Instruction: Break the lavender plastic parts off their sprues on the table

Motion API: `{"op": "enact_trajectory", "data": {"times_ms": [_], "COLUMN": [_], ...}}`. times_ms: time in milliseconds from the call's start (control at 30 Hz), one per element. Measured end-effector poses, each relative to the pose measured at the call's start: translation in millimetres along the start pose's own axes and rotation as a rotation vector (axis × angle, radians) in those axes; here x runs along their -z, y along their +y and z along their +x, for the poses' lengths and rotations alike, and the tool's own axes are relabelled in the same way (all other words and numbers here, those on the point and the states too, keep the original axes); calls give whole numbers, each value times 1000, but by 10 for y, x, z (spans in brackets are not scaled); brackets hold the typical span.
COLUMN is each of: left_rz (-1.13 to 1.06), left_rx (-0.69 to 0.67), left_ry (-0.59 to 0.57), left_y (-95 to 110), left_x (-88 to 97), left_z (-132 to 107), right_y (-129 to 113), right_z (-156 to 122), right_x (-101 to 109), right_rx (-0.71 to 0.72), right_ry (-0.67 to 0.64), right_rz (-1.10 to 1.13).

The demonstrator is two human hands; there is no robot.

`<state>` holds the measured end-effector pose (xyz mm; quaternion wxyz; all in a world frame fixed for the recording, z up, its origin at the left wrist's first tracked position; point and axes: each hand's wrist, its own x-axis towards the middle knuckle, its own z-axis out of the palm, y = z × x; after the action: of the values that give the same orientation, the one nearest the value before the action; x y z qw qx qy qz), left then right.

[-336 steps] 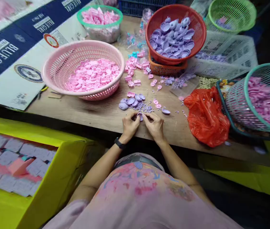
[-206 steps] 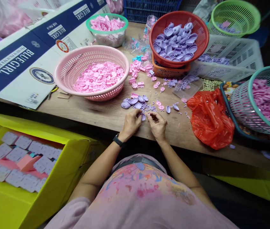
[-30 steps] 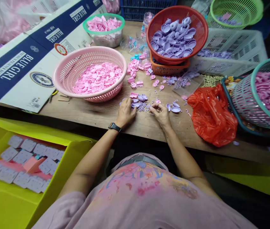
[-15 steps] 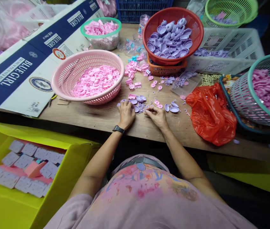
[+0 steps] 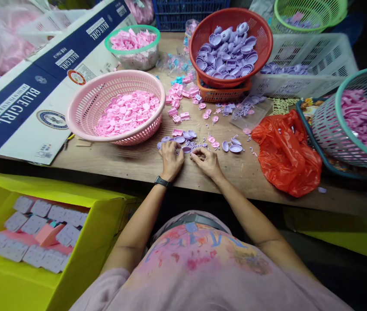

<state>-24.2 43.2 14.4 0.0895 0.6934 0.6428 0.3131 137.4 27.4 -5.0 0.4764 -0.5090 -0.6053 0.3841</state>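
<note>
My left hand (image 5: 171,160), with a dark watch (image 5: 163,182) on its wrist, rests at the table's front with fingers curled down among purple oval plastic pieces (image 5: 168,139). What it grips is hidden under the fingers. Just to its right, my right hand (image 5: 206,162) has thumb and forefinger pinched together; anything between them is too small to name. Beyond both hands lies a heap of tiny purple plastic parts (image 5: 195,146), with a purple oval shell (image 5: 186,150) between the hands. More purple shells (image 5: 235,148) and pink round pieces (image 5: 215,144) lie right of my right hand.
A pink basket (image 5: 82,108) of pink parts stands left, a red basket (image 5: 199,39) of purple shells behind. An orange-red plastic bag (image 5: 288,160) and a teal-rimmed basket (image 5: 340,103) are right. A yellow box (image 5: 105,216) holds pale cards below left.
My right hand has moved left and slightly toward me, nearer my left hand, still pinched. My left hand stays among the purple pieces. The view has shifted slightly.
</note>
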Motion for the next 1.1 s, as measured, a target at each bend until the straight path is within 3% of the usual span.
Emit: {"op": "enact_trajectory", "data": {"times_ms": [200,367,567,867,1100], "left_rz": [-371,-429,-310,9,102], "left_rx": [32,51,2,-362,-487], "left_ry": [-20,29,62,122,95], "left_y": [116,189,175,64,95], "left_x": [36,-34,-120,-168,-172], "left_z": [-91,-206,-268,-286,-287], "right_y": [-137,-189,-155,-147,-121], "right_z": [-23,-55,-65,-79,-57], "right_x": [29,16,0,-12,10], "right_rx": [118,204,249,148,74], "right_ry": [148,161,138,135,130], "right_rz": [-91,-192,-228,-188,-79]}}
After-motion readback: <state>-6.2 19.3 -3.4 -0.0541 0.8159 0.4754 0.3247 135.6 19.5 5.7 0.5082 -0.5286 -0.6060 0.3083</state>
